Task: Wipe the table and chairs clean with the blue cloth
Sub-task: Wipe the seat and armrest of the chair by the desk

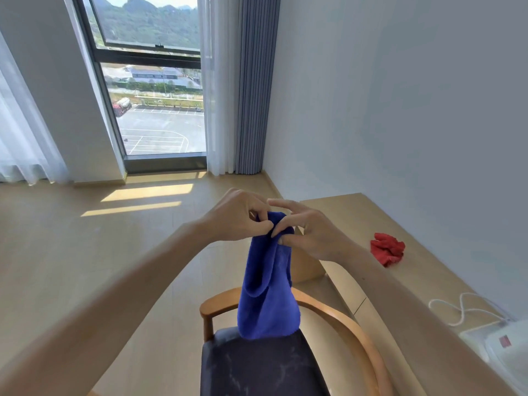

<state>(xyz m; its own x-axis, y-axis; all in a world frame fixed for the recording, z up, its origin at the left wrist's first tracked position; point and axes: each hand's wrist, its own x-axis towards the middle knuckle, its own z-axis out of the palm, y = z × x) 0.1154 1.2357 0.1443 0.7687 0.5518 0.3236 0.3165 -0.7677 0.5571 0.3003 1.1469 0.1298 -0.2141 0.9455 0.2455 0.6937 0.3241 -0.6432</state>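
1. Blue cloth (267, 287): hung in mid-air above the chair seat, folded lengthwise, its top edge gathered between both hands and its lower end dangling just over the seat; whether it touched the seat could not be told.
2. Left hand (237, 215): fingers curled, thumb and fingertips pinching the cloth's upper edge.
3. Right hand (310, 232): thumb and forefinger pinching the same upper edge from the opposite side; the other fingers were spread and lifted clear.
4. Chair (337, 318): curved wooden back rail, dark padded seat showing pale dusty smears; stood directly below the cloth, beside the table.
5. Table (354, 212): light wood, along the wall at right; carried a crumpled red cloth (387, 252), a white cord (460, 307) and a white device (505, 347).
6. Step in hand, as judged: folding or arranging the cloth into a pad before wiping; no surface looked contacted.
7. Next move, as judged: settle the fold in one hand, then lower it flat onto the dusty seat or the tabletop.
8. Not determinable: the chair's front and legs, cut off at the bottom edge; the white device, cut off at right; any further chairs, none in view.
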